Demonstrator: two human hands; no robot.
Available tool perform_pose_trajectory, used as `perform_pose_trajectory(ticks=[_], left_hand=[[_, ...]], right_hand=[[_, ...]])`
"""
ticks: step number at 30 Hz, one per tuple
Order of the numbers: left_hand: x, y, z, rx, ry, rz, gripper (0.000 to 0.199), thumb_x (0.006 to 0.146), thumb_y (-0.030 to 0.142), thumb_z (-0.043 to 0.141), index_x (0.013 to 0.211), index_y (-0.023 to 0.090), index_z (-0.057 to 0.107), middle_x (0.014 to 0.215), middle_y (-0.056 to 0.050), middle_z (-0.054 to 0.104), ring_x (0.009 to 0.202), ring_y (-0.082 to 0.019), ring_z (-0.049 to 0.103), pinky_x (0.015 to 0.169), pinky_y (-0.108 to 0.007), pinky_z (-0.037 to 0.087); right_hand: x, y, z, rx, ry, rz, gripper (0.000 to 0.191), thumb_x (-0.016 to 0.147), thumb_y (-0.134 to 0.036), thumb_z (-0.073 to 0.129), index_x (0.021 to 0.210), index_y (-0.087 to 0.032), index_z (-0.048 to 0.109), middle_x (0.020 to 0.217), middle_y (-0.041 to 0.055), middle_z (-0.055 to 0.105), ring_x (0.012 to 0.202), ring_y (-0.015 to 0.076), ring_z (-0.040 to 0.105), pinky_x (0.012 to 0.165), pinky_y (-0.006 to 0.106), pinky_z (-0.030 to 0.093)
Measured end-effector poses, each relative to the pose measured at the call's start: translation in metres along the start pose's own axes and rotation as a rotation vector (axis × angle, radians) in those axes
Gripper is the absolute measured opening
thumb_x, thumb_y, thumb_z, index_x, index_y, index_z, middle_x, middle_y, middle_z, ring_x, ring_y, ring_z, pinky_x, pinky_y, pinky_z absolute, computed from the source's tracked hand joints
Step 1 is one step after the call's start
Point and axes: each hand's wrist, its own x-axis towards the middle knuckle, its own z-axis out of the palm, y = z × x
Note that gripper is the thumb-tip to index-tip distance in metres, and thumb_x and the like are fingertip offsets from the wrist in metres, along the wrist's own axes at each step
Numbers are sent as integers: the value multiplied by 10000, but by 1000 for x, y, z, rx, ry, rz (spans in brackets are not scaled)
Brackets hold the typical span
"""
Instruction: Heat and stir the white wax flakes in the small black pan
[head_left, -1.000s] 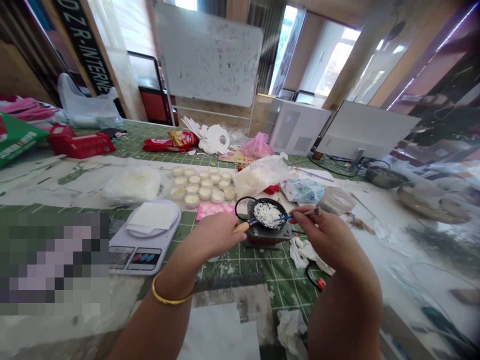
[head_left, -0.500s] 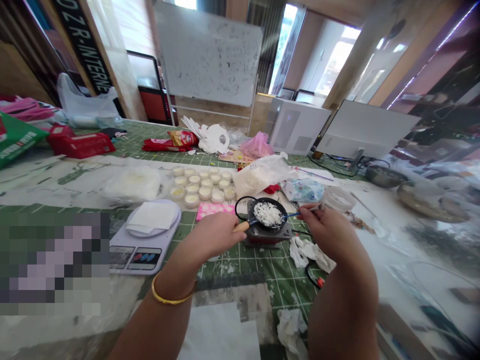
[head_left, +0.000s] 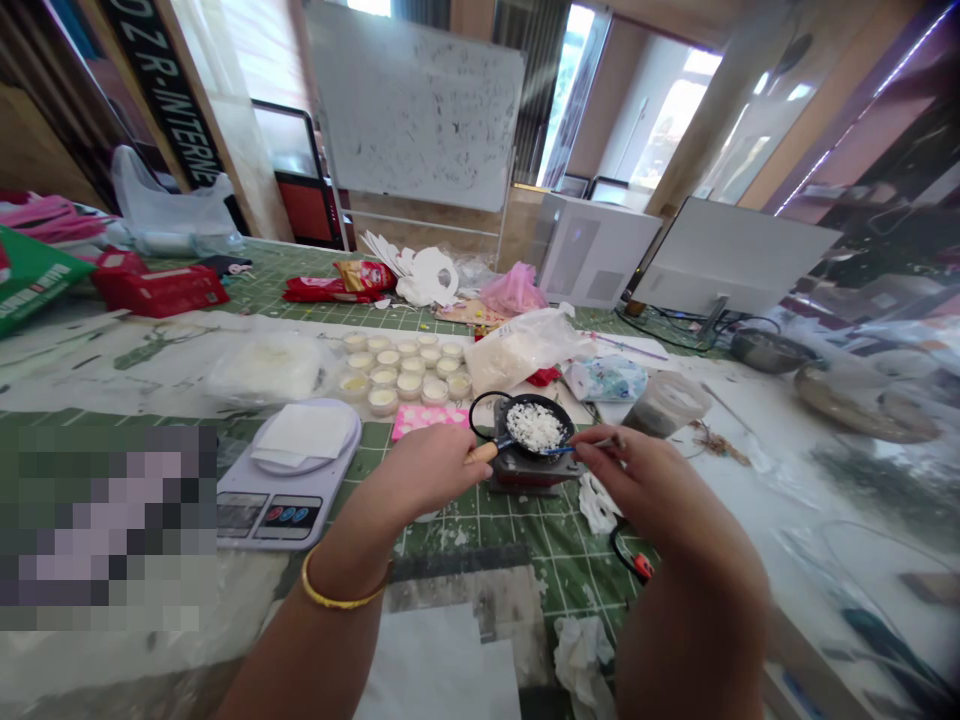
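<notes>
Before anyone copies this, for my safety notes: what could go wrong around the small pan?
The blue tool in the right hand could push white pieces out of the pan. A tug by the left hand on the tan handle might tip it. If the stand beneath is hot, which I can't tell, the crumpled white scrap nearby might singe.

A: Where does the pan (head_left: 568, 424) stand?
B: On the hot plate (head_left: 525, 479), with flakes (head_left: 534, 427) inside.
A: And to the left?
B: The scale (head_left: 339, 468), with paper (head_left: 302, 436) on it. Behind this scale lies a package (head_left: 266, 368), and right of the package, the cups (head_left: 409, 385).
</notes>
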Motion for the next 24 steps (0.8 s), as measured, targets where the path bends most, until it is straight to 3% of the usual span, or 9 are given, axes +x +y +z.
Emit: perform_pose_trajectory(ticks=[3,9,15,19,24], left_hand=[[0,1,0,-1,1,16,355,785,454,358,692,171,552,713,-46,621,587,-138,506,492,-252,265],[-1,0,-1,-1,7,-4,406,784,503,351,730,172,581,730,-59,623,596,-152,513,517,-252,293],[0,0,1,-2,21,14,349,778,463,387,739,175,580,737,-48,626,604,-149,521,522,-244,300],[0,-2,2,5,20,-1,401,783,505,361,729,170,575,750,-58,638,607,-151,521,515,-253,283],[0,0,1,1,19,13,358,787,470,377,719,177,570,737,-48,635,589,-148,515,496,-249,264]], right_hand=[[6,-9,9,42,-22,-88,289,864,-345,389,986,-239,628,912,17,659,845,158,597,744,259,411],[15,-4,13,68,93,44,307,853,-380,410,1003,-220,625,867,35,665,828,180,599,735,283,409],[17,-9,16,123,12,-43,274,855,-359,411,967,-249,637,851,8,670,791,160,601,705,258,400],[21,-6,17,92,102,51,282,849,-371,416,957,-229,635,831,24,669,786,177,601,691,270,396],[22,-8,20,179,138,-20,276,853,-359,418,990,-243,628,908,13,669,847,164,598,736,255,398]])
